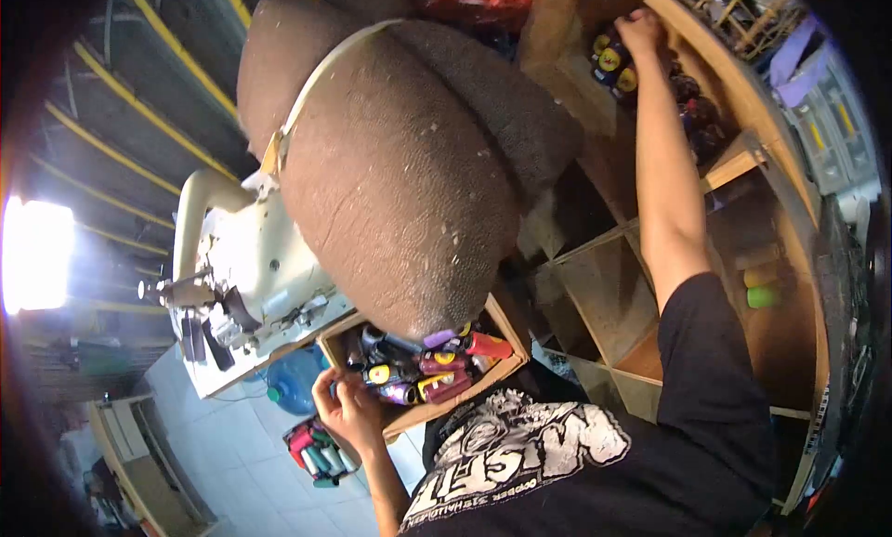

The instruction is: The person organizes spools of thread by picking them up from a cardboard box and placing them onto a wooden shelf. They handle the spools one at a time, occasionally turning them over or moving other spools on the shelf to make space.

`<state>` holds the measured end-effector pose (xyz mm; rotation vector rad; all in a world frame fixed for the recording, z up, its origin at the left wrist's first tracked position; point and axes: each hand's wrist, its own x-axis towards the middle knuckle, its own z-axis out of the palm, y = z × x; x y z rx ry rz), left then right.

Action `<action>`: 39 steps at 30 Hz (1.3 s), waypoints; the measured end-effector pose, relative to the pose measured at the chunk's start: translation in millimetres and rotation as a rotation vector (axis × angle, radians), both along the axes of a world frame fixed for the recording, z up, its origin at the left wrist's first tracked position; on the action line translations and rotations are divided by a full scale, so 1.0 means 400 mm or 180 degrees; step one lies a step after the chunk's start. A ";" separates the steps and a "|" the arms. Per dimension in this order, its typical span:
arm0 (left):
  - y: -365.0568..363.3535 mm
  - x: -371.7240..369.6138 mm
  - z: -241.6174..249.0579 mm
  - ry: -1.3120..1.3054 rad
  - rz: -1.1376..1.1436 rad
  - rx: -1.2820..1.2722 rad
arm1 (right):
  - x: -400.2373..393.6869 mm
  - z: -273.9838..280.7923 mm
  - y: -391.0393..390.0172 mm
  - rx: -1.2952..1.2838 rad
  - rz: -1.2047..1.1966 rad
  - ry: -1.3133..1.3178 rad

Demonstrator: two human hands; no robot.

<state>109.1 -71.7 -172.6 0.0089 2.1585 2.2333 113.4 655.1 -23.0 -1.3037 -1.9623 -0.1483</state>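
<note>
At the lower middle, a wooden box [506, 337] holds several thread spools [444, 386], dark, purple and red, some with yellow labels. My left hand [348, 412] is at the box's left end, its fingers bent around the side wall there. My right arm stretches up to a wooden shelf compartment at the upper right. Inside it, my right hand [641, 35] rests with curled fingers at the top of a group of dark spools with yellow labels [609, 59]. What lies under those fingers is hidden.
A large folded brown textured sheet [400, 175] bulges between my arms, partly over the box. Left of it stands a cream sewing machine [265, 258]. Wooden shelf dividers [599, 244] are at the right. Below, a blue water jug [293, 386] and bundled spools [319, 455] sit on the tiled floor.
</note>
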 end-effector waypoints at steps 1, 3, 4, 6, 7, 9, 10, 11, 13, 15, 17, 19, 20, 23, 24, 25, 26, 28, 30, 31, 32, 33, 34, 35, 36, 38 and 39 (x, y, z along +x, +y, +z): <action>0.013 0.002 0.003 -0.0099 0.0133 -0.0211 | 0.001 0.044 -0.087 -0.0055 0.0221 0.0455; 0.012 -0.015 -0.040 -0.0062 -0.0271 -0.0667 | 0.036 0.069 -0.346 0.0206 0.0752 0.1555; 0.014 -0.004 -0.056 0.0048 -0.0549 -0.0944 | 0.052 0.051 -0.457 -0.0404 0.1792 0.2745; -0.003 -0.006 -0.140 -0.0135 -0.1136 -0.1309 | 0.113 -0.039 -0.662 -0.0681 0.2326 0.3006; 0.008 -0.005 -0.162 -0.0276 -0.1285 -0.1481 | 0.162 -0.111 -0.726 -0.0528 0.2557 0.2466; 0.024 -0.005 -0.215 0.0304 -0.1800 -0.2017 | 0.209 -0.257 -0.933 -0.1199 0.2038 0.2347; 0.026 -0.004 -0.251 0.0500 -0.1988 -0.2089 | 0.240 -0.315 -1.013 -0.2035 0.1925 0.1714; 0.047 -0.001 -0.241 0.0471 -0.2105 -0.2262 | 0.271 -0.373 -1.091 -0.2765 0.1832 0.0876; 0.068 -0.007 -0.282 0.0733 -0.2498 -0.2475 | 0.303 -0.543 -1.173 -0.3997 0.2917 0.0045; 0.101 -0.008 -0.296 0.0818 -0.2681 -0.2583 | 0.331 -0.725 -1.209 -0.3431 0.3392 -0.1494; 0.145 -0.010 -0.300 0.1004 -0.2792 -0.2585 | 0.361 -0.892 -1.247 -0.2933 0.3066 -0.2275; 0.187 -0.012 -0.312 0.0893 -0.2816 -0.2526 | 0.357 -0.911 -1.263 -0.3226 0.2672 -0.2575; 0.208 -0.019 -0.319 0.0842 -0.2824 -0.2493 | 0.344 -0.877 -1.265 -0.3723 0.2417 -0.2604; 0.223 -0.048 -0.366 0.0851 -0.2398 -0.2751 | 0.368 -0.800 -1.296 -0.3333 0.2768 -0.1611; 0.228 -0.057 -0.377 0.0929 -0.2207 -0.2887 | 0.378 -0.752 -1.290 -0.3237 0.2902 -0.1200; 0.240 -0.066 -0.334 0.0626 -0.2251 -0.3146 | 0.394 -0.718 -1.279 -0.3218 0.3030 -0.1094; 0.235 -0.073 -0.363 0.0852 -0.2247 -0.3059 | 0.400 -0.635 -1.267 -0.3955 0.2949 -0.0986; 0.233 -0.109 -0.478 0.1354 -0.2231 -0.2837 | 0.399 -0.442 -1.229 -0.5359 0.2684 -0.0696; 0.254 -0.113 -0.506 0.2127 -0.1985 -0.2551 | 0.434 -0.390 -1.198 -0.5382 0.2825 -0.0296; 0.254 -0.113 -0.530 0.2001 -0.2031 -0.2519 | 0.463 -0.363 -1.188 -0.5393 0.2866 -0.0098; 0.257 -0.116 -0.551 0.1884 -0.2073 -0.2478 | 0.490 -0.330 -1.179 -0.5454 0.2752 0.0174; 0.265 -0.110 -0.559 0.2241 -0.1817 -0.2378 | 0.509 -0.291 -1.161 -0.5459 0.2662 0.0445; 0.271 -0.103 -0.579 0.2341 -0.1691 -0.2540 | 0.516 -0.249 -1.141 -0.5437 0.2595 0.0721; 0.267 -0.104 -0.588 0.2432 -0.1740 -0.2718 | 0.510 -0.196 -1.124 -0.5084 0.3053 0.1278; 0.262 -0.107 -0.592 0.2528 -0.1770 -0.2907 | 0.519 -0.161 -1.097 -0.5009 0.3201 0.1528; 0.248 -0.099 -0.566 0.2553 -0.1977 -0.3129 | 0.518 -0.092 -1.053 -0.4645 0.2969 0.2172; 0.246 -0.076 -0.472 0.2192 -0.2132 -0.3183 | 0.503 -0.056 -1.032 -0.4307 0.2808 0.2536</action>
